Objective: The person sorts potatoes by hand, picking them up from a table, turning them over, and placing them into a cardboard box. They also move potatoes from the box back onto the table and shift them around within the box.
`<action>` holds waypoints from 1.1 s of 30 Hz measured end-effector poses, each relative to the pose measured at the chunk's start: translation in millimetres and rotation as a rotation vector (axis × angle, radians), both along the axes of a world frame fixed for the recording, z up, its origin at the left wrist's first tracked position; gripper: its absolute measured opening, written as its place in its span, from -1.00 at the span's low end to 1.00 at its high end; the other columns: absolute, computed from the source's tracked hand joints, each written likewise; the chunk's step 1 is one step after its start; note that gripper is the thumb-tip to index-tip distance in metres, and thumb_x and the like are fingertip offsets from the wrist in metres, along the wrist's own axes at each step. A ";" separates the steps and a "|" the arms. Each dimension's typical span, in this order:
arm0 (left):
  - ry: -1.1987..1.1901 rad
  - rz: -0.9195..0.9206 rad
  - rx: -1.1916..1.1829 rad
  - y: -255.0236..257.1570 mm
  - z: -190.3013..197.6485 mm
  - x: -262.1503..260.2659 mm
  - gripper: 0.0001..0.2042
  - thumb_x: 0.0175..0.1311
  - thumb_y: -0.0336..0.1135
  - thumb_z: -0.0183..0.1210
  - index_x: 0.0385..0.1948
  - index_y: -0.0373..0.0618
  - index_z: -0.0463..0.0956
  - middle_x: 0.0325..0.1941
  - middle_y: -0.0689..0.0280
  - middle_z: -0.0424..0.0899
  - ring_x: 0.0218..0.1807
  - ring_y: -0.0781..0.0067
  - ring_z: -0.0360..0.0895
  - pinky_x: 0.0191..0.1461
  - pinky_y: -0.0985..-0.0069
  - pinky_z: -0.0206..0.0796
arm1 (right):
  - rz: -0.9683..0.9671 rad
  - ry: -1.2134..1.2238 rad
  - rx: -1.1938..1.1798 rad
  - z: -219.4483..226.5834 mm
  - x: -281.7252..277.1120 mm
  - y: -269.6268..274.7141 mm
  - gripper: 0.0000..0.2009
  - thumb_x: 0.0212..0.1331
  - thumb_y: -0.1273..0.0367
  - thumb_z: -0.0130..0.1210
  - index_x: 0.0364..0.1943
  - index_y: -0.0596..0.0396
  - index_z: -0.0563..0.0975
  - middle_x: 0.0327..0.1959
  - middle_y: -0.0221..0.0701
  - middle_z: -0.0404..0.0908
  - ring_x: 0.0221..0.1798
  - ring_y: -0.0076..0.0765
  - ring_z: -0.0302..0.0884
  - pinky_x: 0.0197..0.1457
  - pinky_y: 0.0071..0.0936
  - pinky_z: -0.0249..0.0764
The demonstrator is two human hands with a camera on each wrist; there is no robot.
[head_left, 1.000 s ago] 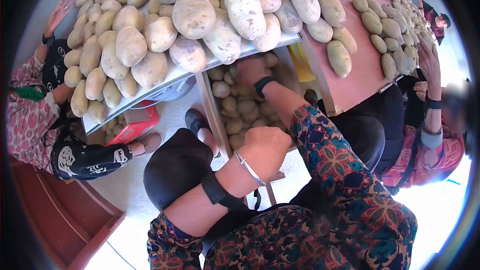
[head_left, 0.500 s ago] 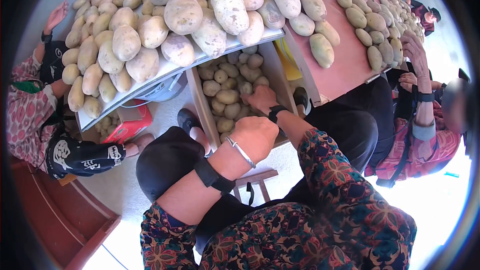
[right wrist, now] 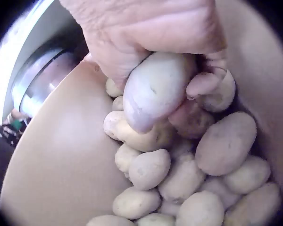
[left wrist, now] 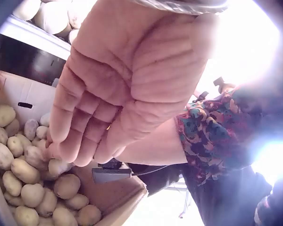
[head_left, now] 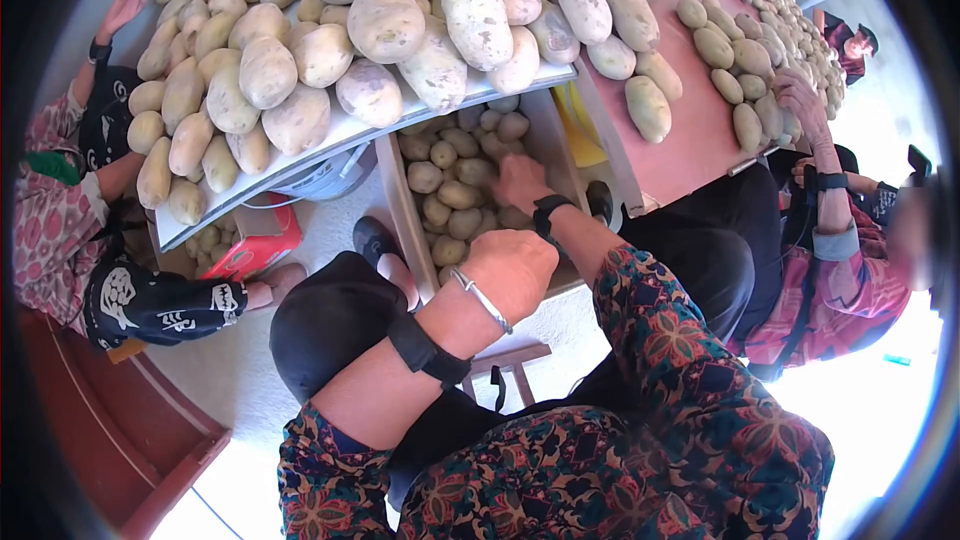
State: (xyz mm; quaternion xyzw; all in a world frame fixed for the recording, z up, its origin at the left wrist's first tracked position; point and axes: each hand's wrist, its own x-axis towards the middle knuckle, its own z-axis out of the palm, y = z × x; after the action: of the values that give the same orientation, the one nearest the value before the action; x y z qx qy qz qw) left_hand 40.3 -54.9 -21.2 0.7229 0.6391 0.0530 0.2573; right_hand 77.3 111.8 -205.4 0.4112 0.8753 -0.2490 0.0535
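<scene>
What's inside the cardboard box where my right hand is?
The box holds heaped potatoes; your right hand grips one potato. Anything beneath the top ones is covered and can't be seen.

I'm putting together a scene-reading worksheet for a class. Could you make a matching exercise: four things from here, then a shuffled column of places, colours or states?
Things
1. right hand
2. left hand
3. bangle
4. potato pile

Matches
A. silver-coloured
B. holding a potato inside the carton
C. on the white tabletop
D. palm showing, holding nothing

Right pairs: 1-B; 2-D; 3-A; 4-C
</scene>
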 end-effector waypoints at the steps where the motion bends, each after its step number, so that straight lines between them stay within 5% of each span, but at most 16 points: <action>1: -0.001 0.006 -0.025 -0.7 3.3 -1.1 -0.87 0.07 -0.47 0.13 -0.46 -0.22 0.67 -0.40 0.06 0.70 -0.22 0.08 0.69 -0.20 0.26 0.56 | 0.001 -0.043 0.084 4.5 -8.9 6.2 -0.73 0.02 0.23 0.22 -0.38 0.20 0.66 -0.21 0.01 0.67 -0.05 0.06 0.64 0.01 -0.12 0.55; 3: -0.004 0.017 -0.054 -1.5 8.1 -3.0 -0.87 0.07 -0.47 0.13 -0.46 -0.21 0.68 -0.40 0.06 0.70 -0.21 0.07 0.70 -0.20 0.26 0.56 | 0.008 -0.086 0.163 7.5 -25.9 23.6 -0.78 0.04 0.28 0.20 -0.40 0.19 0.66 -0.24 0.00 0.67 -0.06 0.04 0.65 0.00 -0.13 0.56; 5: 0.009 0.058 -0.107 -2.7 10.0 -3.8 -0.87 0.08 -0.47 0.14 -0.44 -0.21 0.68 -0.39 0.07 0.70 -0.22 0.07 0.70 -0.19 0.27 0.57 | 0.007 -0.125 0.286 6.2 -38.4 47.3 -0.69 0.04 0.31 0.19 -0.14 0.18 0.60 -0.13 0.00 0.64 -0.05 0.05 0.64 -0.01 -0.13 0.58; 12: -0.039 0.079 -0.056 1.0 7.9 -9.0 -0.88 0.07 -0.47 0.15 -0.45 -0.22 0.68 -0.39 0.08 0.70 -0.23 0.07 0.70 -0.20 0.28 0.57 | -0.119 -0.029 0.347 -13.2 -56.0 59.3 -0.70 0.16 0.31 0.05 -0.08 0.19 0.52 -0.12 0.00 0.63 -0.11 0.14 0.64 -0.07 -0.01 0.57; 14: -0.028 0.072 -0.073 2.8 7.3 -7.7 -0.88 0.07 -0.46 0.15 -0.46 -0.21 0.68 -0.39 0.08 0.70 -0.24 0.08 0.70 -0.21 0.29 0.57 | -0.177 -0.057 0.248 -2.4 -49.4 49.8 -0.53 0.14 0.32 0.12 0.13 0.17 0.35 0.22 -0.02 0.34 0.10 0.04 0.54 0.05 -0.14 0.57; 15: -0.030 0.073 -0.068 2.6 7.3 -7.0 -0.88 0.07 -0.46 0.15 -0.46 -0.21 0.68 -0.39 0.08 0.70 -0.24 0.08 0.70 -0.21 0.29 0.57 | -0.176 -0.058 0.252 -3.5 -44.1 45.3 -0.53 0.14 0.32 0.12 0.13 0.17 0.35 0.22 -0.02 0.34 0.10 0.04 0.54 0.05 -0.14 0.57; 17: -0.019 0.073 -0.032 0.9 7.1 -4.5 -0.89 0.07 -0.47 0.15 -0.46 -0.20 0.68 -0.38 0.08 0.71 -0.23 0.09 0.71 -0.22 0.28 0.57 | -0.137 -0.028 0.275 -16.4 -27.8 37.2 -0.56 0.14 0.26 0.09 0.06 0.21 0.38 0.02 -0.02 0.48 -0.01 0.26 0.54 0.03 0.03 0.53; 21: -0.001 0.064 -0.047 1.1 5.1 -0.6 -0.88 0.08 -0.47 0.15 -0.45 -0.18 0.69 -0.37 0.09 0.71 -0.22 0.10 0.71 -0.21 0.29 0.57 | -0.077 -0.086 0.163 -14.7 -5.0 21.1 -0.59 0.13 0.25 0.12 0.01 0.20 0.44 -0.02 0.03 0.54 0.01 0.18 0.57 0.03 0.04 0.53; 23: -0.002 0.056 -0.036 1.6 1.8 2.9 -0.88 0.08 -0.47 0.15 -0.44 -0.17 0.69 -0.36 0.10 0.71 -0.20 0.11 0.70 -0.19 0.30 0.57 | 0.110 -0.226 0.011 -20.7 -0.7 14.2 -0.65 0.08 0.26 0.17 -0.11 0.21 0.55 -0.09 0.06 0.60 0.00 0.10 0.60 0.04 0.00 0.53; 26: 0.004 0.050 -0.047 2.8 3.8 4.4 -0.88 0.08 -0.47 0.15 -0.44 -0.17 0.68 -0.37 0.10 0.71 -0.20 0.11 0.70 -0.18 0.31 0.57 | 0.220 -0.136 0.012 -2.2 6.8 -15.7 -0.72 0.04 0.28 0.20 -0.24 0.20 0.63 -0.22 -0.02 0.67 -0.02 0.09 0.62 0.02 -0.09 0.56; 30: -0.036 0.054 0.024 0.8 -1.1 3.2 -0.89 0.06 -0.47 0.16 -0.45 -0.18 0.68 -0.38 0.10 0.70 -0.21 0.10 0.70 -0.19 0.30 0.57 | 0.209 -0.146 -0.048 -9.0 4.9 6.7 -0.79 -0.02 0.33 0.22 -0.37 0.21 0.66 -0.25 0.04 0.66 -0.12 0.17 0.63 -0.02 -0.09 0.57; 33: -0.019 0.038 -0.050 2.5 5.2 1.9 -0.89 0.05 -0.47 0.15 -0.45 -0.18 0.68 -0.39 0.09 0.70 -0.22 0.10 0.70 -0.20 0.28 0.57 | 0.007 -0.035 0.076 -6.2 -6.4 25.4 -0.81 -0.03 0.36 0.21 -0.41 0.22 0.65 -0.26 0.05 0.65 -0.12 0.16 0.63 -0.05 -0.08 0.57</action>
State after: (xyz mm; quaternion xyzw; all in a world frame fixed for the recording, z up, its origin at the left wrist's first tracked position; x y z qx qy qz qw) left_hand 42.2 -52.4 -16.0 0.7032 0.6516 0.0487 0.2803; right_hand 70.9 137.2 -211.7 0.4143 0.8844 -0.2080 0.0540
